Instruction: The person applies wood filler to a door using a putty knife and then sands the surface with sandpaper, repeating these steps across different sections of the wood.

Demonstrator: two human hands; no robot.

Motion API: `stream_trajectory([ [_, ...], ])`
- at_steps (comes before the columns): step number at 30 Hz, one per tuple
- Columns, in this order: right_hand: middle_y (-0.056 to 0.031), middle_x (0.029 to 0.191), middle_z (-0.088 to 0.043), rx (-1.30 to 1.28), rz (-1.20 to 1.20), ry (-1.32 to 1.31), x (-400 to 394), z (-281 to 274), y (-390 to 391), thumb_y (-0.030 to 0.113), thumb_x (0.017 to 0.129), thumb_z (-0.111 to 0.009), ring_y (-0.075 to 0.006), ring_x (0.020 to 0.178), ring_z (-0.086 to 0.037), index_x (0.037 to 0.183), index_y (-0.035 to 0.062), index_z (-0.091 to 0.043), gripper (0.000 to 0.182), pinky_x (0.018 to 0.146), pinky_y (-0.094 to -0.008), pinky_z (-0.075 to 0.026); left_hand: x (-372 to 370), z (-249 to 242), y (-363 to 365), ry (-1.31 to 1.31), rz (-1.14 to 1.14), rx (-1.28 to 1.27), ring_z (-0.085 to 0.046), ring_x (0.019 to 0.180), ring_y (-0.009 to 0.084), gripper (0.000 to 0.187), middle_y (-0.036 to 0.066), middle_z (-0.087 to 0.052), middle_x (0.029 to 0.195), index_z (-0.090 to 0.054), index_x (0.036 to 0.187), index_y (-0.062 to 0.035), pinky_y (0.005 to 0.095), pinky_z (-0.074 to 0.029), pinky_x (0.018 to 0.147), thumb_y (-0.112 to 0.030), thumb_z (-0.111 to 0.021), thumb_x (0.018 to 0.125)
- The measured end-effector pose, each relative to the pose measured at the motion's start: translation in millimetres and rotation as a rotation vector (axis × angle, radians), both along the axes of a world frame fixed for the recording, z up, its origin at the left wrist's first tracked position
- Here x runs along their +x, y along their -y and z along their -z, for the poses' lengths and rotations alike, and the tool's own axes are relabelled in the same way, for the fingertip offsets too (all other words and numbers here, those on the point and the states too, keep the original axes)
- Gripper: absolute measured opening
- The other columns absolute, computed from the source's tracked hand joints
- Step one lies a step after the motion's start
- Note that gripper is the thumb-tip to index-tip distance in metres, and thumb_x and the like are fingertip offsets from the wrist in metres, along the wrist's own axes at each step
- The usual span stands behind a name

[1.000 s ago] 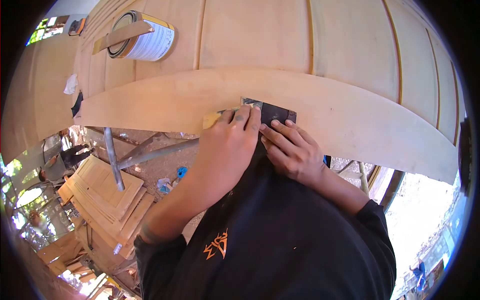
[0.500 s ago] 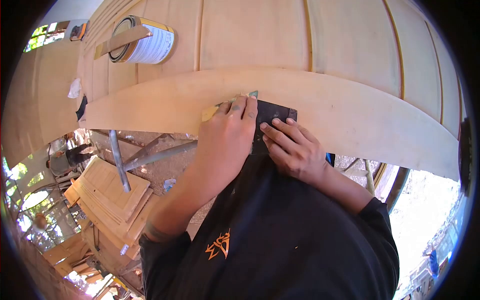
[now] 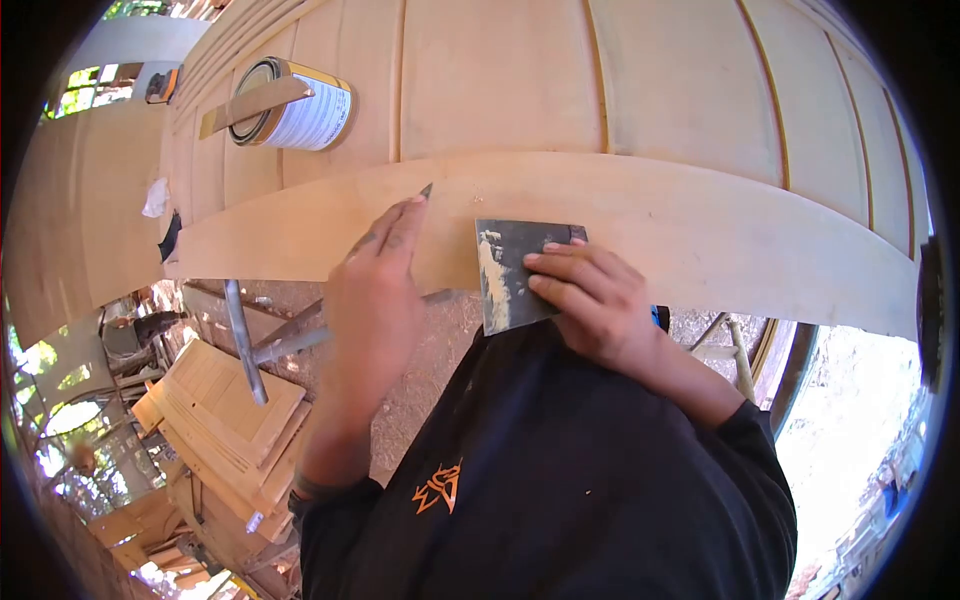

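My right hand grips a dark flat putty board by its right side, fingers on top. Cream filler is smeared along the board's left part. It is held over the front edge of the pale wooden panel. To the left, my left hand is closed and a little blurred, above the panel's curved front rail. From its fingertips pokes the dark pointed corner of a thin scraper; the hand hides the remainder. A few small specks of filler lie on the rail between the hands.
An open can with a flat wooden stick across its top stands on the panel at the back left. White scrap and a black scrap lie at the left end. Stacked wooden panels rest below left, near a metal leg.
My left hand has moved left, away from the putty board, with the scraper. The board, still in my right hand, now shows its filler-smeared left part and sits slightly lower and tilted.
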State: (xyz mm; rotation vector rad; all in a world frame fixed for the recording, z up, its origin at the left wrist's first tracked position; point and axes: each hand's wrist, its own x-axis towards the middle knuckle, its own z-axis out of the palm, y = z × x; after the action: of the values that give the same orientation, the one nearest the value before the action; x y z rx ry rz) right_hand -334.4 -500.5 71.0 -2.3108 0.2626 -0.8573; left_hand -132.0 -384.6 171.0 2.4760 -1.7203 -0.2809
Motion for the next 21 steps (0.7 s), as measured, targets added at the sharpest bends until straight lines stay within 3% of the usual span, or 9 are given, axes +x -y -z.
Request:
stream_trajectory([
  [1, -0.0109, 0.111, -0.069, 0.102, -0.005, 0.053, 1, -7, 5, 0.008, 0.079, -0.071, -0.0288, 0.095, -0.068, 0.098, 0.0046, -0.068, 0.019, 0.079, -0.0394, -0.057, 4, 3, -6, 0.007, -0.014, 0.003, -0.064, 0.112, 0.0361, 0.061, 0.016, -0.06, 0.133, -0.054, 0.136, -0.0035, 0.0434, -0.052, 0.093, 0.009, -0.056, 0.077],
  [4, -0.0131, 0.096, -0.068, 0.479, 0.185, -0.137, 1, -36, 18, 0.007, 0.08, -0.074, -0.0345, 0.079, -0.066, 0.097, 0.0014, -0.067, 0.019, 0.066, -0.0417, -0.055, 8, 19, -18, -0.065, -0.013, 0.035, -0.065, 0.109, 0.0373, 0.054, 0.019, -0.066, 0.123, -0.061, 0.128, -0.0041, 0.0446, -0.053, 0.092, 0.013, -0.053, 0.077],
  [5, -0.0163, 0.096, -0.065, 0.653, 0.208, -0.171, 9, -35, 23, 0.012, 0.084, -0.075, -0.0372, 0.084, -0.064, 0.105, -0.0005, -0.065, 0.026, 0.072, -0.0422, -0.054, 5, 22, -20, -0.031, -0.014, 0.055, -0.065, 0.109, 0.0371, 0.055, 0.018, -0.065, 0.124, -0.061, 0.128, -0.0047, 0.0446, -0.052, 0.092, 0.013, -0.054, 0.077],
  [8, -0.0177, 0.109, -0.061, 0.304, 0.378, -0.217, 18, -12, 31, 0.015, 0.081, -0.078, -0.0365, 0.1, -0.06, 0.116, 0.001, -0.061, 0.041, 0.084, -0.0424, -0.051, -1, 27, -24, 0.048, 0.01, 0.077, -0.064, 0.109, 0.0362, 0.056, 0.016, -0.065, 0.126, -0.062, 0.129, -0.0062, 0.0443, -0.052, 0.092, 0.012, -0.054, 0.076],
  [9, -0.018, 0.127, -0.055, 0.112, 0.385, -0.28, 16, -25, 27, 0.02, 0.08, -0.079, -0.0362, 0.117, -0.052, 0.126, 0.0034, -0.057, 0.053, 0.098, -0.0461, -0.044, 2, 31, -27, 0.062, 0.025, 0.054, -0.064, 0.109, 0.0359, 0.057, 0.015, -0.064, 0.127, -0.062, 0.129, -0.0065, 0.0441, -0.052, 0.092, 0.012, -0.054, 0.076],
  [12, -0.0153, 0.134, -0.052, -0.016, 0.344, -0.285, 5, -36, 16, 0.026, 0.079, -0.08, -0.0354, 0.126, -0.047, 0.126, 0.0047, -0.059, 0.056, 0.105, -0.05, -0.04, 2, 34, -33, 0.086, 0.052, 0.022, -0.064, 0.109, 0.0355, 0.057, 0.015, -0.064, 0.127, -0.061, 0.13, -0.0063, 0.0437, -0.052, 0.091, 0.012, -0.054, 0.076],
  [16, -0.0145, 0.136, -0.053, -0.094, 0.194, -0.37, -7, -10, 4, 0.031, 0.076, -0.081, -0.0351, 0.13, -0.047, 0.122, 0.0043, -0.062, 0.056, 0.111, -0.0526, -0.036, -3, 21, -30, 0.015, 0.127, 0.078, -0.06, 0.117, 0.0343, 0.051, 0.014, -0.061, 0.129, -0.057, 0.134, -0.0038, 0.0435, -0.052, 0.095, 0.001, -0.056, 0.083],
  [21, -0.0153, 0.134, -0.056, -0.085, 0.195, -0.288, -13, 0, 4, 0.031, 0.075, -0.081, -0.0359, 0.129, -0.05, 0.113, 0.0021, -0.066, 0.05, 0.112, -0.0525, -0.037, -36, 15, -19, 0.084, 0.42, 0.051, -0.06, 0.116, 0.0358, 0.044, 0.015, -0.062, 0.127, -0.061, 0.128, -0.0017, 0.044, -0.052, 0.096, -0.009, -0.059, 0.085],
])
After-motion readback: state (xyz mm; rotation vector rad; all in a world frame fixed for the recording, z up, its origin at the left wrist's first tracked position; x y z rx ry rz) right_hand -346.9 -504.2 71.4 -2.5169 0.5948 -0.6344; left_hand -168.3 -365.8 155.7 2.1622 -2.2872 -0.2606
